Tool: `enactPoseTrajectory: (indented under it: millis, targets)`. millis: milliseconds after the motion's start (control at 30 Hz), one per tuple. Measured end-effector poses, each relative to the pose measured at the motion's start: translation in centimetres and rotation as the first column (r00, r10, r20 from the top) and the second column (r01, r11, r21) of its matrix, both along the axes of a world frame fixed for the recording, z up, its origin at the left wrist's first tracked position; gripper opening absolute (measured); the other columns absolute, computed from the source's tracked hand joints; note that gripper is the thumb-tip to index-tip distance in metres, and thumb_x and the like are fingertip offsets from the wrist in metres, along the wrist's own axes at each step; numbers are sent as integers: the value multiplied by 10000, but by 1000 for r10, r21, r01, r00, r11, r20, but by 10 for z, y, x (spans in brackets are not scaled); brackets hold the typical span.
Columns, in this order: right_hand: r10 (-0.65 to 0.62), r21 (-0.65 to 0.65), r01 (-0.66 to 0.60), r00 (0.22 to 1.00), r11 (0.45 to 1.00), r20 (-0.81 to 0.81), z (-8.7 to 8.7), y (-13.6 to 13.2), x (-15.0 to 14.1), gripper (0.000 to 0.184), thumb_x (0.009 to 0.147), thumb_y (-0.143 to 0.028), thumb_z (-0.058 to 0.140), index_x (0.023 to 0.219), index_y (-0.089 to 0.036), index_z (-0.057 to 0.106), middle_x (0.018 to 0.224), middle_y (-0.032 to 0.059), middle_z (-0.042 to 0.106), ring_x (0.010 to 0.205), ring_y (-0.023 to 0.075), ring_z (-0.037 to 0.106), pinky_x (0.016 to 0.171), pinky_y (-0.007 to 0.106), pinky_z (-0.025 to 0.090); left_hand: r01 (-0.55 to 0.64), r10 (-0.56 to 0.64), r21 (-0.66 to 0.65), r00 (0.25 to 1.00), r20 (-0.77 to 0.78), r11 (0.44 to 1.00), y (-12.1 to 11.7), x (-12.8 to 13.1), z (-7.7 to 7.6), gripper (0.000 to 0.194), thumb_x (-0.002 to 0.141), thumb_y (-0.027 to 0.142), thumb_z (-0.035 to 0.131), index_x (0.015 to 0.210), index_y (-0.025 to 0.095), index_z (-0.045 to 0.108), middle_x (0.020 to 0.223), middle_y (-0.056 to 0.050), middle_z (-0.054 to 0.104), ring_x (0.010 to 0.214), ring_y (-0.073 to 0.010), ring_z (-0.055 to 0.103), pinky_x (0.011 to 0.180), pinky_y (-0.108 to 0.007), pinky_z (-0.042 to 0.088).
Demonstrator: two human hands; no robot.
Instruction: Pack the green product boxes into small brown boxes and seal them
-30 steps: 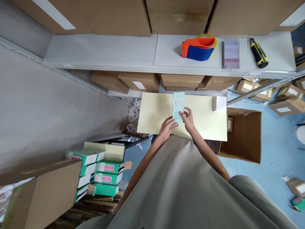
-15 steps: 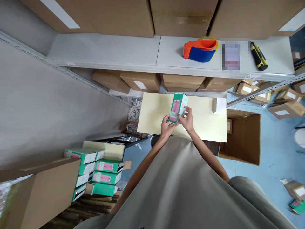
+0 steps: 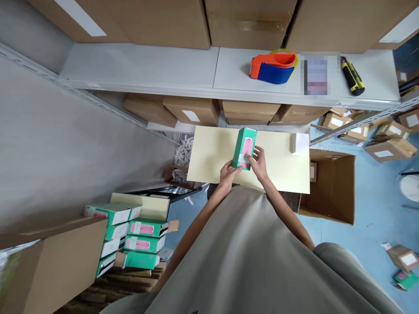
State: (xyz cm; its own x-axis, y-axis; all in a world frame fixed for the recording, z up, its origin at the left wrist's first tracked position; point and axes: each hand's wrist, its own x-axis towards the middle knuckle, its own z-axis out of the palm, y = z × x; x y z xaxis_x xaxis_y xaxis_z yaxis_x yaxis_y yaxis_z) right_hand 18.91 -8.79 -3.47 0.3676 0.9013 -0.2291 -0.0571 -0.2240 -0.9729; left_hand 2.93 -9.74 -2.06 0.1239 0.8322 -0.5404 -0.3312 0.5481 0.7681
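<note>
Green box turned since earlier | left fingers, right fingers grasping it | contents hidden

Soft, even light leaves a faint shadow on the cream board, left; edges stretch, and pixelation masks a patch of the upper shelf, far right.

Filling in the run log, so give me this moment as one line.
left hand: holding green-and-pink carton | right hand: holding same carton | white box: on cream tabletop, right end
</note>
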Motion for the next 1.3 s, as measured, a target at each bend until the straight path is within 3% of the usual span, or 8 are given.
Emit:
enactPoseTrajectory:
  millis: [200,367,533,667,867,967,1133,1300]
  targets:
    - [-28,-5,29,990,1000,136,-6,1,2,871,775,-627,861,1454,-273,445,1410,174,679,1109,299,729,968,497,647,-49,75,129,975,-207,990,-3,8,0,796,501,295,1075,1176,241,656,1461,-140,677,1439,-356,604,1095,-477,613]
    - [-6,2,6,997,1000,-74,-21,-1,9,744,803,-568,822,1397,-303,461,1353,133,706,1074,272,742,910,470,665,56,-50,-94,997,62,994,1,-2,3,641,629,437,1034,1138,210,717,1297,-124,769,1238,-329,731,1120,-530,593]
    - [97,13,-96,987,995,-127,-20,5,9,713,860,-632,783,1426,-322,481,1355,125,743,1118,298,752,921,497,674,100,-93,-46,987,134,994,4,-7,5,557,655,453,1030,1086,189,794,1222,-120,817,1252,-340,739,1167,-531,560]
    - [50,56,-52,998,997,38,-12,10,2,772,856,-690,786,1458,-280,530,1512,179,665,1290,333,711,1093,551,618,13,-13,-11,1000,-6,1000,7,-4,2,638,631,411,1041,1165,197,764,1222,-106,802,1248,-327,732,1162,-511,554]
    - [24,-6,-23,980,1000,198,1,10,-8,975,812,-681,855,1605,-282,451,1416,175,709,1141,339,752,977,526,655,-79,127,185,956,-266,980,6,5,0,791,507,302,1080,1181,217,676,1332,-118,699,1310,-315,652,1070,-434,610]
    - [-7,9,6,982,1000,186,-4,11,-5,959,816,-651,844,1603,-277,444,1359,161,727,1098,319,750,964,513,659,-26,64,166,972,-224,986,5,4,4,750,547,311,1068,1179,231,673,1381,-122,691,1352,-320,636,1074,-436,609]
    - [19,22,-19,1000,1000,-6,-19,11,2,839,844,-612,789,1540,-255,486,1303,154,736,1065,294,756,926,488,674,47,-39,-119,997,69,992,8,-7,7,603,660,417,1017,1152,215,732,1214,-104,793,1199,-316,739,1105,-524,592]
    - [48,28,-48,999,998,-11,-17,11,3,796,864,-633,771,1530,-274,526,1373,155,734,1139,311,751,948,497,673,96,-90,-57,991,95,994,10,-7,8,592,633,451,1032,1112,205,787,1233,-102,815,1218,-328,749,1130,-508,570]
